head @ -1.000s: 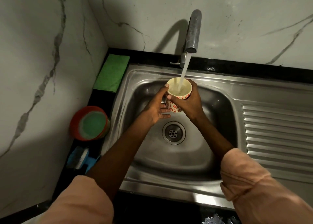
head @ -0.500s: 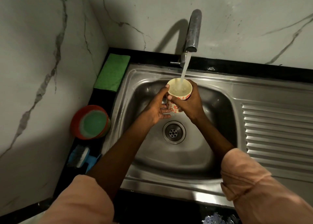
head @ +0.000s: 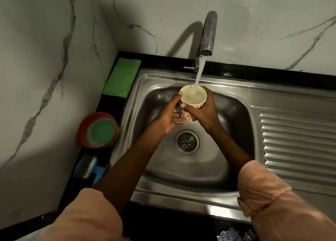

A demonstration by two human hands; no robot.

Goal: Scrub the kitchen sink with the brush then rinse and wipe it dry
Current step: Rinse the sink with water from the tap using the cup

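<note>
A stainless steel sink (head: 236, 113) with a round drain (head: 187, 142) fills the middle of the head view. Water runs from the metal tap (head: 208, 35) into a cream mug with red flowers (head: 193, 102), nearly full. My right hand (head: 205, 113) grips the mug's side from the right. My left hand (head: 168, 118) touches the mug's left side with its thumb at the rim and its fingers straight under it. A blue scrub brush (head: 89, 166) lies on the black counter at the left, apart from both hands.
A folded green cloth (head: 121, 77) lies at the counter's back left corner. An orange tub of green soap (head: 99, 129) stands beside the basin. The ribbed draining board (head: 298, 142) extends right. Marble walls close the left and back.
The mug has filled further under the running tap. Both hands hold nearly the same position on the mug.
</note>
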